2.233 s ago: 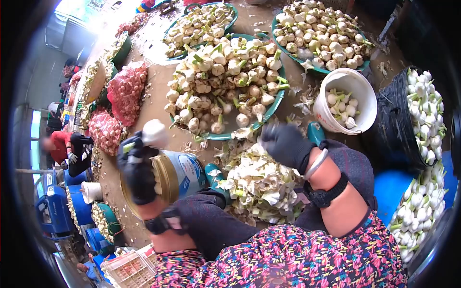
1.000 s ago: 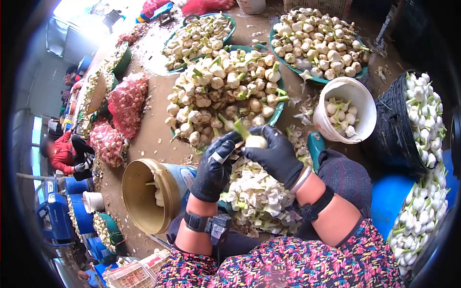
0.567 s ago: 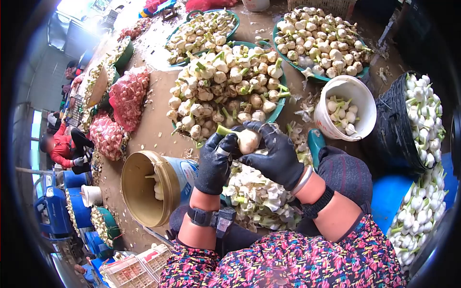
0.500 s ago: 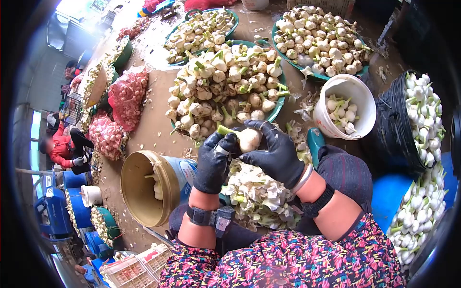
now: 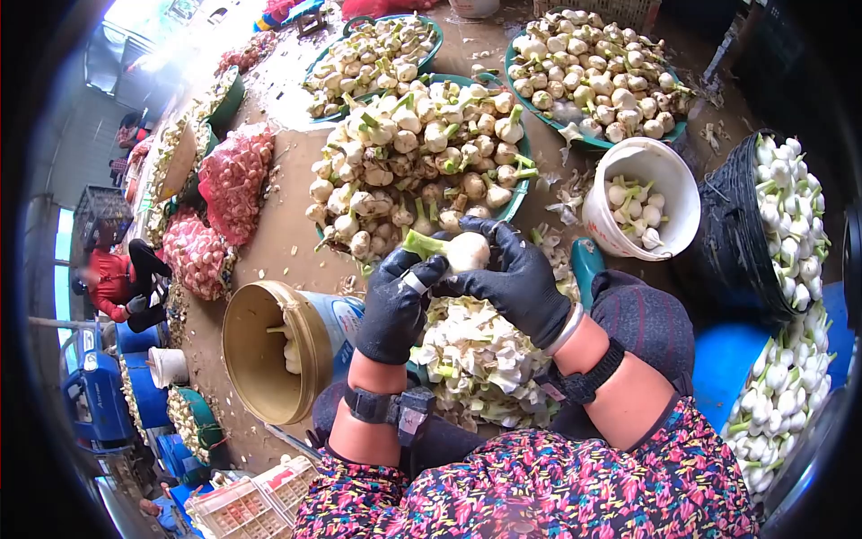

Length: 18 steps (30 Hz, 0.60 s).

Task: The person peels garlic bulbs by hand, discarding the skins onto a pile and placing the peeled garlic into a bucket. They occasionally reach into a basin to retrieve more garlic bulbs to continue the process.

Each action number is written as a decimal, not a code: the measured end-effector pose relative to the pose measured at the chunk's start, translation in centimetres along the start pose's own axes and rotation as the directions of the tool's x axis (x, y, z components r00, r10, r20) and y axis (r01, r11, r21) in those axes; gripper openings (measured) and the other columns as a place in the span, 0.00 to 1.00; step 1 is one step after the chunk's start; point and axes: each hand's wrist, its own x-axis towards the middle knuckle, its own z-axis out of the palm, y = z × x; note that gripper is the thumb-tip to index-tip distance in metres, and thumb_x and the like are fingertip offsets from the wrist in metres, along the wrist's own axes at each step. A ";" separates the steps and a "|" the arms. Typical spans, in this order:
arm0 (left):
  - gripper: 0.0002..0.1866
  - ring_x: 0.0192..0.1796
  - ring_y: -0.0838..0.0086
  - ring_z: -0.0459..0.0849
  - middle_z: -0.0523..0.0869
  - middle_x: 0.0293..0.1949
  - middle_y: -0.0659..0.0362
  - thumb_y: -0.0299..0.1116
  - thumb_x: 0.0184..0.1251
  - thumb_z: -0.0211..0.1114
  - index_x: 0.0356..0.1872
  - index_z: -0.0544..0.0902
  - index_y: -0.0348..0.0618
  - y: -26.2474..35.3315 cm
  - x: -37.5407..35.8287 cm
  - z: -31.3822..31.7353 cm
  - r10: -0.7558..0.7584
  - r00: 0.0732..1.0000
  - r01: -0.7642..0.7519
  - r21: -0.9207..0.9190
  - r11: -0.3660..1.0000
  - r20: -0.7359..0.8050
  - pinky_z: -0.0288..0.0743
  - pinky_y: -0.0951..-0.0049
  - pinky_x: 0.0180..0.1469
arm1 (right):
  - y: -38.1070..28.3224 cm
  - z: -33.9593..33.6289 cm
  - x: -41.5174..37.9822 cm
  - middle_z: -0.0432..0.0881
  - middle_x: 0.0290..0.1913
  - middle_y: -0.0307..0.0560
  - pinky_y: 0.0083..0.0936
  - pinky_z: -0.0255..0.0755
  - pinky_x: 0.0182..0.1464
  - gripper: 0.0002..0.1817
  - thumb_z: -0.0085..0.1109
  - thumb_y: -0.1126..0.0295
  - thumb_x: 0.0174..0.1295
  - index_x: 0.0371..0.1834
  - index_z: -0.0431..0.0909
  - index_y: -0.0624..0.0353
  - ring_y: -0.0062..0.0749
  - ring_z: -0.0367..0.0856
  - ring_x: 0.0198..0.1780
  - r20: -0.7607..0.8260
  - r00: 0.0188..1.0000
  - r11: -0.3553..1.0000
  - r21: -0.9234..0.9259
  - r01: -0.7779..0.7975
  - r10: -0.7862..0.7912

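A heaped green basin of unpeeled garlic bulbs (image 5: 422,144) sat before me, with a pale mound of stripped garlic skins (image 5: 480,355) below my wrists. My black-gloved right hand (image 5: 516,278) wrapped its fingers around a white garlic bulb with a green stem (image 5: 462,251). My black-gloved left hand (image 5: 395,305) pinched at its stem side, just above the skins.

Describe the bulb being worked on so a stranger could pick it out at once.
Start at the big green basin heaped with garlic in the middle. Just below its near rim, two black-gloved hands meet: left hand, right hand. The garlic bulb gripped between them is the only one held off the piles.
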 end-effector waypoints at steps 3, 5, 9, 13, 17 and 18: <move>0.07 0.35 0.75 0.82 0.83 0.35 0.59 0.23 0.57 0.57 0.36 0.80 0.33 -1.6 0.5 -0.9 -0.128 0.990 0.140 -0.260 0.955 0.063 0.76 0.74 0.37 | -0.1 -0.2 -0.1 0.77 0.45 0.45 0.22 0.74 0.49 0.27 0.64 0.73 0.52 0.56 0.67 0.65 0.23 0.77 0.44 0.020 1.000 1.000 0.021 0.009 -0.009; 0.08 0.34 0.75 0.83 0.84 0.34 0.58 0.21 0.56 0.57 0.36 0.80 0.32 -1.6 0.5 -0.9 -0.101 0.995 0.103 -0.135 0.985 0.027 0.77 0.74 0.37 | -1.1 -0.1 0.0 0.78 0.39 0.43 0.20 0.76 0.45 0.22 0.59 0.66 0.58 0.53 0.69 0.64 0.24 0.79 0.37 -0.024 0.954 0.951 0.087 -0.297 0.300; 0.12 0.37 0.74 0.81 0.84 0.33 0.56 0.20 0.51 0.58 0.38 0.81 0.39 -4.7 0.7 -2.4 0.221 0.974 -0.224 0.423 0.878 0.057 0.74 0.72 0.41 | -1.1 -0.1 -0.5 0.74 0.27 0.34 0.17 0.67 0.33 0.14 0.45 0.58 0.67 0.33 0.74 0.54 0.18 0.72 0.29 0.220 0.889 0.879 0.181 -0.441 0.401; 0.14 0.39 0.56 0.78 0.78 0.35 0.49 0.22 0.46 0.60 0.38 0.78 0.39 -3.8 0.9 -2.5 0.395 0.891 -0.423 0.724 0.545 0.224 0.71 0.65 0.40 | -2.7 0.7 -1.6 0.78 0.27 0.40 0.21 0.68 0.22 0.16 0.49 0.55 0.64 0.38 0.75 0.57 0.26 0.75 0.22 0.489 0.529 0.469 0.250 -0.847 0.694; 0.27 0.47 0.68 0.79 0.80 0.45 0.55 0.26 0.54 0.60 0.59 0.70 0.38 -3.6 0.2 -2.4 0.306 0.944 -0.330 0.395 0.857 0.125 0.72 0.70 0.50 | -2.9 0.3 -0.9 0.80 0.27 0.51 0.22 0.68 0.19 0.25 0.54 0.50 0.59 0.49 0.71 0.59 0.36 0.79 0.22 0.507 0.651 0.591 0.301 -0.748 0.565; 0.29 0.52 0.72 0.77 0.79 0.51 0.56 0.27 0.59 0.59 0.64 0.64 0.36 -4.1 0.3 -3.0 0.205 0.975 -0.218 0.198 0.956 0.085 0.71 0.73 0.53 | -3.3 0.1 -0.6 0.80 0.31 0.49 0.24 0.70 0.19 0.27 0.53 0.49 0.60 0.54 0.68 0.57 0.35 0.80 0.25 0.374 0.720 0.621 0.365 -0.694 0.585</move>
